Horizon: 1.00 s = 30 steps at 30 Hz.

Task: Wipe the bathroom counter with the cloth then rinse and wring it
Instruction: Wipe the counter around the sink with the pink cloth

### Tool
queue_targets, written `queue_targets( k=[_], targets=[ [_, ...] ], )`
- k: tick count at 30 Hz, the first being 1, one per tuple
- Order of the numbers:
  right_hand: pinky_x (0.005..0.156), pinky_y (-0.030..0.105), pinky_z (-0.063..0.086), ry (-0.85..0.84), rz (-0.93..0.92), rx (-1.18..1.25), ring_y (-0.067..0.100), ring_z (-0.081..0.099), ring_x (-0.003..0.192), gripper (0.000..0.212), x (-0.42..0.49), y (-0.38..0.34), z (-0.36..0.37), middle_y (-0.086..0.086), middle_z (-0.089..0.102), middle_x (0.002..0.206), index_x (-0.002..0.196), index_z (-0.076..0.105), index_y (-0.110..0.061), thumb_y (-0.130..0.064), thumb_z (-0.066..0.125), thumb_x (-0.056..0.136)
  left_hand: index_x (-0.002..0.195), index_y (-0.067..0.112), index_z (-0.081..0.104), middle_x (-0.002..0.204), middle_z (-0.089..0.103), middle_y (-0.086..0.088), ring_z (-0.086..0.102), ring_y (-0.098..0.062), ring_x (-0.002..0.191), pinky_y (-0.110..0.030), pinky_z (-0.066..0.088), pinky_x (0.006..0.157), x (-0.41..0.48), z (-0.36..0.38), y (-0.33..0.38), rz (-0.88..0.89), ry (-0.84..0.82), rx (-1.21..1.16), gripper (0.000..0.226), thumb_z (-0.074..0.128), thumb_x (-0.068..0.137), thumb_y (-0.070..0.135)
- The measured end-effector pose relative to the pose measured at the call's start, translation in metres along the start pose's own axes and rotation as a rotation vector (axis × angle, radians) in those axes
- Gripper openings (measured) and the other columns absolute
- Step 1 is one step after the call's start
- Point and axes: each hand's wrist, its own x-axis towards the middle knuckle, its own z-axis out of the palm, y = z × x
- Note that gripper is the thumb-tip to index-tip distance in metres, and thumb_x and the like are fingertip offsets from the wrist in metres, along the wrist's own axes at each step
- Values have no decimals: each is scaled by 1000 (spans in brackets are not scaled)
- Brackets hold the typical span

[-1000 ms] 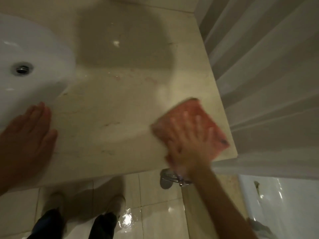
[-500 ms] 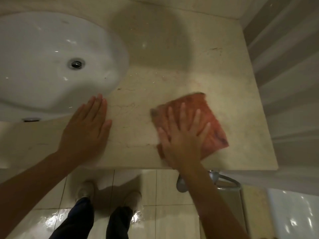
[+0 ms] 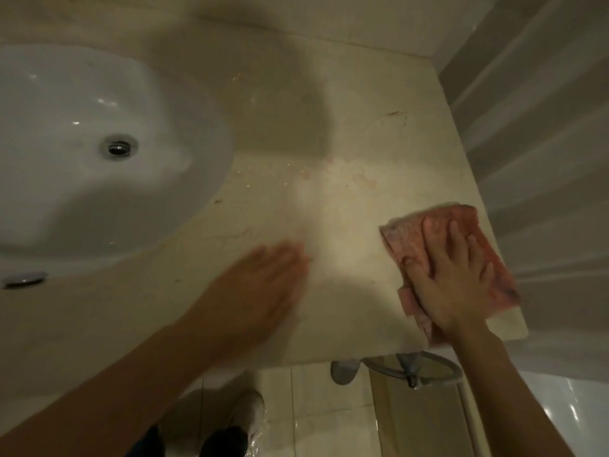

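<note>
A folded pink-orange cloth (image 3: 412, 239) lies on the beige stone counter (image 3: 329, 199) near its front right corner. My right hand (image 3: 451, 278) presses flat on the cloth with spread, straight fingers. My left hand (image 3: 263, 288) lies flat and blurred on the counter's front part, right of the white oval sink (image 3: 99, 179). The sink's metal drain (image 3: 118, 148) shows in the bowl. Pinkish smears mark the counter around its middle.
A white striped curtain (image 3: 540, 159) hangs along the counter's right edge. Below the front edge are a metal towel ring (image 3: 412, 371), glossy floor tiles (image 3: 329, 423) and my shoe (image 3: 250, 410). A wall runs along the counter's back.
The cloth and my right hand slid right toward the counter's corner. My left hand moved right along the front edge, away from the sink rim.
</note>
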Motion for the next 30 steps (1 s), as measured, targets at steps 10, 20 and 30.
queue_targets(
  k=[10, 20, 30],
  targets=[
    [111, 58, -14, -18, 36, 53, 35, -19, 141, 83, 10, -17, 6, 2, -23, 155, 142, -21, -37, -73, 1, 70, 139, 13, 38, 147, 37, -9, 33, -25, 137, -42, 23, 108, 5, 6, 15, 94, -49, 30, 53, 15, 96, 35],
    [112, 59, -8, -14, -33, 34, 34, -12, 143, 70, 62, -9, -5, -5, -15, 156, 142, -9, -44, -66, 10, 79, 139, 13, 38, 148, 36, -8, 33, -25, 137, -42, 23, 108, 4, 2, 15, 108, -46, 23, 51, 21, 95, 33],
    [110, 62, 0, 8, -234, -55, 40, -4, 142, 68, -13, -33, 9, 8, 3, 157, 145, 2, -34, -49, 24, 82, 141, 12, 35, 148, 36, -9, 32, -26, 137, -42, 22, 109, 5, 5, 14, 111, -37, 36, 52, 20, 96, 33]
  ],
)
